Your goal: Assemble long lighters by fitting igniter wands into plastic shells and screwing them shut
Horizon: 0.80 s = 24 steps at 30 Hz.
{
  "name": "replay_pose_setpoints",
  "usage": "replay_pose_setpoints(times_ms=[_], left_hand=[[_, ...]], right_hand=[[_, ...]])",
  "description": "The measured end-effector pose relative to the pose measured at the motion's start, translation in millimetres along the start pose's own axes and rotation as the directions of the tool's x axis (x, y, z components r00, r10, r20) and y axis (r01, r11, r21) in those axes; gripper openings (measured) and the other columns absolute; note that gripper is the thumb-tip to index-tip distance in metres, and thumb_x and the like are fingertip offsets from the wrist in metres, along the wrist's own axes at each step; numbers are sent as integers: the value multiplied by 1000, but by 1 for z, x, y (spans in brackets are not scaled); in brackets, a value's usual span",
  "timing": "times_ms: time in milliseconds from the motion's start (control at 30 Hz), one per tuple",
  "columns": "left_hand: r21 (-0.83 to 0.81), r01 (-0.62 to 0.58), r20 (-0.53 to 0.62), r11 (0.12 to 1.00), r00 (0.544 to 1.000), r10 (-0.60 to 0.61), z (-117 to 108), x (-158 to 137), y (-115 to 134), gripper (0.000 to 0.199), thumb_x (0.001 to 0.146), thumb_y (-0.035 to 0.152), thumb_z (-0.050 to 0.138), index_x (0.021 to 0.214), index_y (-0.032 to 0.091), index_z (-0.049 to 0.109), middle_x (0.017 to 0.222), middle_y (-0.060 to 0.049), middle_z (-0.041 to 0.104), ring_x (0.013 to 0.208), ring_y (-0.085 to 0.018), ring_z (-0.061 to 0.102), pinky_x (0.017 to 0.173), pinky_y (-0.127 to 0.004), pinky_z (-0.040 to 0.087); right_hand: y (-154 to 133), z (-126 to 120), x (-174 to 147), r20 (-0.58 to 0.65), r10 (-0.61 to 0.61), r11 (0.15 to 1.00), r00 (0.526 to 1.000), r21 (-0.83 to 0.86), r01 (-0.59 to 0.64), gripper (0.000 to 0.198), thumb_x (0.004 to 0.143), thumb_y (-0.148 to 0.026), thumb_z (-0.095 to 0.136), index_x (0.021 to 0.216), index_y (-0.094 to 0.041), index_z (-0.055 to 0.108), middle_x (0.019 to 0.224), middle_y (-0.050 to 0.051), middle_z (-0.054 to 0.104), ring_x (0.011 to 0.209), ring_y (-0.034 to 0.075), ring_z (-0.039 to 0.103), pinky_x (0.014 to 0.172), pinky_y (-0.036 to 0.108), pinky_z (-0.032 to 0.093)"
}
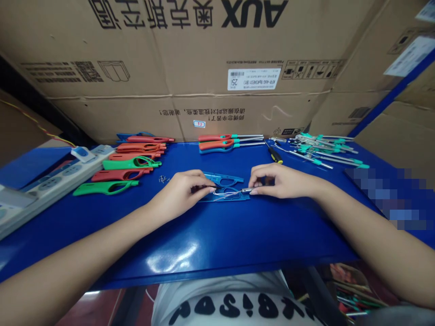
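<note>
Two blue lighter handle halves lie on the table between my hands: a rear half [228,179] and a front half [234,198]. Thin pale wires [222,194] run across the front half. My left hand [180,192] is closed in a pinch over the left end of that half, on a small dark part [214,187] at the wires' end. At the other end, my right hand [277,181] pinches a short silver metal piece [247,190]. What lies beneath the fingers of both hands is hidden.
Red and green lighter handles [120,174] lie in a row at left, beside a white power strip [50,181]. Long-necked lighters [217,145], a yellow-black screwdriver [276,156] and a pile of metal lighter tubes [326,151] lie behind. Cardboard [190,59] walls the back.
</note>
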State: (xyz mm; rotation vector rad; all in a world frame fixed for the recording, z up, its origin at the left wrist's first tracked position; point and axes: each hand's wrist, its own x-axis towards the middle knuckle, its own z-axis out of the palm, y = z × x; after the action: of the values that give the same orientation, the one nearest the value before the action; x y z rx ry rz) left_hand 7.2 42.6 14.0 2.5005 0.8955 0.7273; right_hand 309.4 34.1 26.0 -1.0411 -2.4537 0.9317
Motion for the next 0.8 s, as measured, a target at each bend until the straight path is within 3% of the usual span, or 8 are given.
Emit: replay_pose_setpoints(times_ms=[133,333,600,800], left_hand=[[33,-41,27,999,999,40,3,-2,-1,22,98,24,57,105,18,77,91,-7,73,81,-17,68,74,-28,54],[36,-49,35,998,998,47,4,-3,1,21,97,21,59,106,18,77,94,-7,73,84,-17,69,77,-29,55],[55,-73,34,996,997,72,9,-3,1,20,97,21,59,105,19,77,96,-7,72,87,-19,70,83,-32,58],[67,-69,39,995,997,66,10,-3,3,21,97,21,58,105,18,77,96,-8,74,87,-20,71,83,-33,58]], right_hand=[[-1,-1,-1,-16,85,996,996,-22,-85,26,86,-42,71,90,-16,71,84,4,70,74,15,61,67,27,47],[-2,-3,-2,33,66,994,997,-90,-63,22,86,-39,72,83,-17,71,86,4,71,80,16,63,74,28,48],[-1,3,0,62,-33,987,998,-153,42,21,90,-36,70,83,-16,73,81,3,65,74,14,57,69,26,44],[-2,2,-1,57,-6,979,998,-201,18,19,91,-33,68,83,-17,75,80,4,64,74,14,59,67,26,44]])
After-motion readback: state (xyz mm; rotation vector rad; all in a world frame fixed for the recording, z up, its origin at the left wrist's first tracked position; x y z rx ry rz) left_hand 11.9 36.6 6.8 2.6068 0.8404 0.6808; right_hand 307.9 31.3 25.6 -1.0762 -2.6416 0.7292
